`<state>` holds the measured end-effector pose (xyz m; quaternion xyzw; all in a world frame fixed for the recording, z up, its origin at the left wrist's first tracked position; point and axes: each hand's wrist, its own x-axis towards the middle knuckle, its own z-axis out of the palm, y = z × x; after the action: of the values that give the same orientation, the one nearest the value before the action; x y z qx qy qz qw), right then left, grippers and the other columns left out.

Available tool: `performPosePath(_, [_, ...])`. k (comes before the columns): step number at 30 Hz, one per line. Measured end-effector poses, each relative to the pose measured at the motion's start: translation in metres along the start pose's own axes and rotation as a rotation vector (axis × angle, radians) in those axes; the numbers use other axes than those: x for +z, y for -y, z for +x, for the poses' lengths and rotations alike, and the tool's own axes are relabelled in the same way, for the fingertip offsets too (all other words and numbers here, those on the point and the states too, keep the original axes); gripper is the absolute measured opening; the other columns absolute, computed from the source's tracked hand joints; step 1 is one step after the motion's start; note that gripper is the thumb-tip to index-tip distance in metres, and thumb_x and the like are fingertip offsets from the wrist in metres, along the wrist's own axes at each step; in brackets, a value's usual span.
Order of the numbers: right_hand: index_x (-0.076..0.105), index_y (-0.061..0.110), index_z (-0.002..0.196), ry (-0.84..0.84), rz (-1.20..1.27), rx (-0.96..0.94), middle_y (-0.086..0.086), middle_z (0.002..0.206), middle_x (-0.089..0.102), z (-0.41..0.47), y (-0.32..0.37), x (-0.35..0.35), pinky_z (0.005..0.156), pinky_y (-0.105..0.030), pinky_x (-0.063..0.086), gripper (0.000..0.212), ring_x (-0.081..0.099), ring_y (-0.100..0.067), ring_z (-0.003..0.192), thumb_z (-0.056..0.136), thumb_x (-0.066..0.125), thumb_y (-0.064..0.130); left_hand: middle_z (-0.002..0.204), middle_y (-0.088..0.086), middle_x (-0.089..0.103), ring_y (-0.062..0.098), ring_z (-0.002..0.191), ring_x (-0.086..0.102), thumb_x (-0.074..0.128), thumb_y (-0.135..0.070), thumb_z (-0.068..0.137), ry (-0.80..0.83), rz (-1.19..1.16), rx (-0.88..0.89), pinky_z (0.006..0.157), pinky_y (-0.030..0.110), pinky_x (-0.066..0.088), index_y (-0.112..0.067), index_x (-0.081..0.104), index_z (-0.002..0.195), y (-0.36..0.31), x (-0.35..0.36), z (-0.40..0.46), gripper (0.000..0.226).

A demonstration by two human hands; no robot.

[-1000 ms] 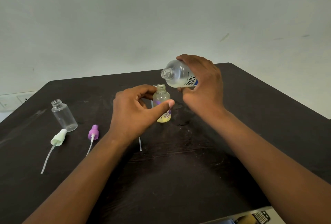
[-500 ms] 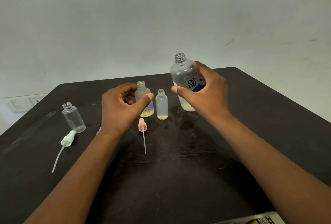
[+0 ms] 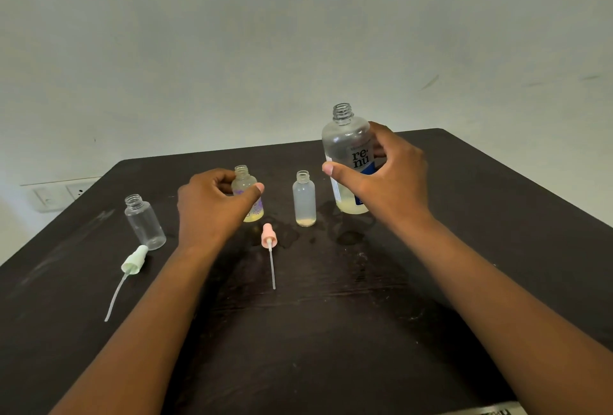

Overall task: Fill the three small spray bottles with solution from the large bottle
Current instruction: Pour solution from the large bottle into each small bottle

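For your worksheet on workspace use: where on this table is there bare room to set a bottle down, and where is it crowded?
Free: the near table between the forearms, and the right side beyond the right hand. Crowded: the far row, where the left hand holds the purple-patterned bottle, with the frosted bottle, large bottle, pink sprayer and wet patches.

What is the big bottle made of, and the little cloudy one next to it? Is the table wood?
The big bottle looks like clear, glossy plastic: you can see through it, and light glints on its shoulder. The little cloudy bottle seems to be frosted, matte plastic, since only the yellowish liquid at its bottom shows through. The table is probably dark wood or a wood-look top, going by its faint grain lines and scuffs.
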<state>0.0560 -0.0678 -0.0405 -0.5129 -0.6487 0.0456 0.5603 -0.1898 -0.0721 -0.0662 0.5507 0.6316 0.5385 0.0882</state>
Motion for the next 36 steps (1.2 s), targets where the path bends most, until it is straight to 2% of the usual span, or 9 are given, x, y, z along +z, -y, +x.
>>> performPosePath(7, [0.070, 0.033, 0.113, 0.005, 0.000, 0.003, 0.018, 0.100, 0.073, 0.000, 0.000, 0.000, 0.086, -0.041, 0.060, 0.062, 0.070, -0.007, 0.094, 0.065, 0.078, 0.071, 0.080, -0.005, 0.070, 0.020, 0.084, 0.073, 0.086, -0.037, 0.081, 0.022, 0.074, -0.069, 0.088, 0.044, 0.062, -0.025, 0.074, 0.094, 0.002, -0.002, 0.000, 0.021])
performPosePath(11, [0.070, 0.032, 0.112, 0.003, 0.007, 0.004, 0.017, 0.099, 0.073, 0.000, 0.000, 0.000, 0.085, -0.042, 0.060, 0.064, 0.070, -0.008, 0.093, 0.063, 0.075, 0.072, 0.076, -0.015, 0.065, 0.019, 0.087, 0.071, 0.083, -0.036, 0.082, 0.039, 0.109, -0.111, 0.082, 0.034, 0.056, -0.032, 0.068, 0.086, 0.001, -0.002, 0.000, 0.017])
performPosePath(14, [0.069, 0.032, 0.111, 0.003, 0.003, -0.001, 0.016, 0.098, 0.073, 0.000, 0.000, 0.000, 0.084, -0.043, 0.061, 0.063, 0.070, -0.009, 0.093, 0.063, 0.075, 0.073, 0.080, -0.012, 0.066, 0.018, 0.088, 0.068, 0.081, -0.038, 0.082, 0.048, 0.141, -0.132, 0.078, 0.030, 0.047, -0.032, 0.068, 0.088, -0.002, -0.003, -0.001, 0.016])
performPosePath(17, [0.069, 0.031, 0.110, 0.004, -0.003, -0.009, 0.017, 0.098, 0.073, 0.000, 0.000, 0.000, 0.084, -0.043, 0.061, 0.063, 0.070, -0.008, 0.092, 0.064, 0.074, 0.073, 0.083, -0.008, 0.067, 0.021, 0.089, 0.067, 0.078, -0.039, 0.081, 0.074, 0.177, -0.136, 0.078, 0.031, 0.045, -0.030, 0.069, 0.089, -0.002, -0.005, -0.002, 0.016])
performPosePath(22, [0.069, 0.031, 0.110, 0.003, -0.004, -0.006, 0.017, 0.098, 0.073, 0.000, 0.000, 0.000, 0.084, -0.043, 0.060, 0.061, 0.070, -0.009, 0.092, 0.064, 0.076, 0.071, 0.092, 0.001, 0.073, 0.026, 0.090, 0.068, 0.060, -0.050, 0.065, 0.081, 0.197, -0.127, 0.080, 0.035, 0.051, -0.023, 0.073, 0.094, -0.004, -0.008, -0.004, 0.042])
performPosePath(24, [0.069, 0.032, 0.110, 0.001, -0.002, -0.005, 0.017, 0.097, 0.073, 0.001, -0.001, 0.000, 0.084, -0.043, 0.060, 0.062, 0.070, -0.010, 0.092, 0.063, 0.076, 0.071, 0.091, 0.003, 0.072, 0.029, 0.091, 0.068, 0.059, -0.049, 0.064, 0.075, 0.216, -0.140, 0.083, 0.038, 0.054, -0.023, 0.071, 0.092, -0.007, -0.009, -0.004, 0.040])
performPosePath(30, [0.069, 0.032, 0.110, 0.003, -0.008, -0.007, 0.017, 0.097, 0.073, 0.001, -0.001, 0.001, 0.083, -0.041, 0.060, 0.060, 0.070, -0.009, 0.092, 0.064, 0.078, 0.069, 0.095, 0.004, 0.070, 0.032, 0.096, 0.065, 0.061, -0.044, 0.070, 0.087, 0.245, -0.174, 0.081, 0.035, 0.046, -0.023, 0.068, 0.094, -0.008, -0.013, -0.003, 0.032])
performPosePath(33, [0.069, 0.032, 0.111, 0.005, -0.011, -0.010, 0.017, 0.099, 0.073, 0.001, -0.002, 0.001, 0.084, -0.041, 0.060, 0.061, 0.070, -0.009, 0.093, 0.065, 0.077, 0.071, 0.096, 0.004, 0.070, 0.032, 0.097, 0.064, 0.060, -0.045, 0.070, 0.112, 0.248, -0.177, 0.082, 0.035, 0.046, -0.022, 0.070, 0.097, -0.008, -0.013, -0.003, 0.037])
performPosePath(36, [0.069, 0.031, 0.111, 0.003, -0.017, -0.012, 0.016, 0.098, 0.073, 0.001, -0.002, 0.001, 0.084, -0.041, 0.060, 0.060, 0.070, -0.010, 0.092, 0.065, 0.078, 0.070, 0.103, 0.003, 0.069, 0.031, 0.103, 0.063, 0.071, -0.042, 0.082, 0.122, 0.259, -0.183, 0.086, 0.037, 0.046, -0.022, 0.069, 0.105, -0.008, -0.012, -0.002, 0.030])
